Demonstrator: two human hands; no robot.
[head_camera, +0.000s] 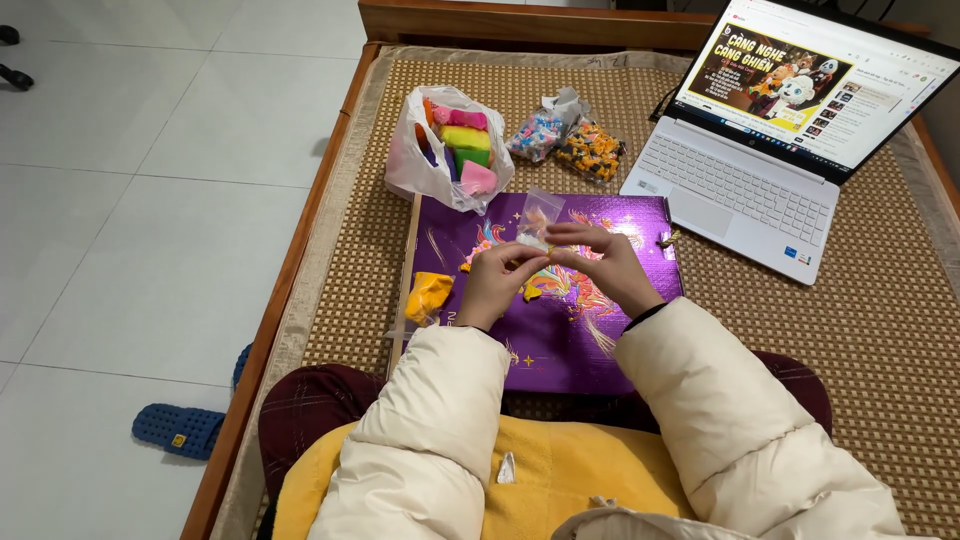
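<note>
My left hand (497, 283) and my right hand (602, 262) meet above a purple box (560, 340) with a colourful unicorn print. Together they pinch a small clear plastic packet (537, 222) that stands up between the fingertips. A lump of yellow clay (428, 296) lies on the box's left edge, just left of my left hand. Another yellow bit shows under my hands. Cream padded sleeves cover both arms.
A white plastic bag of coloured clay blocks (452, 148) and two small bags of beads (565, 135) lie beyond the box on the woven mat (880, 330). An open laptop (770, 150) stands at the right. A blue slipper (185, 428) sits on the tiled floor at the left.
</note>
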